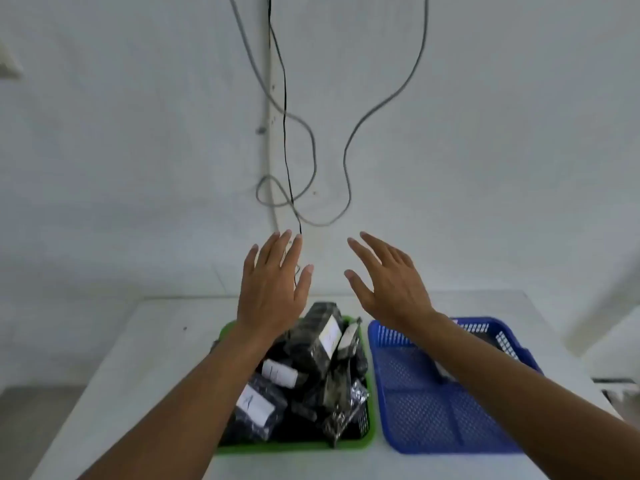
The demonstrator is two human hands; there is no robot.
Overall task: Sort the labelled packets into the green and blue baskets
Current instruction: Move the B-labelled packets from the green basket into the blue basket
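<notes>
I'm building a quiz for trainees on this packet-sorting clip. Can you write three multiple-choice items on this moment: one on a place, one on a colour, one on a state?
1. Where is the pile of dark labelled packets?
A. In the green basket
B. On the bare table
C. On the floor

2. What colour is the basket under the right forearm?
A. Red
B. Blue
C. Yellow

3. What are the two hands doing?
A. Each holds a packet
B. Both are open and hold nothing
C. Both press on the table

Key:
1 A, the packets are heaped inside the green basket.
2 B, the blue basket lies to the right of the green one.
3 B, the left hand and right hand are raised with fingers spread, no grip on anything.
</notes>
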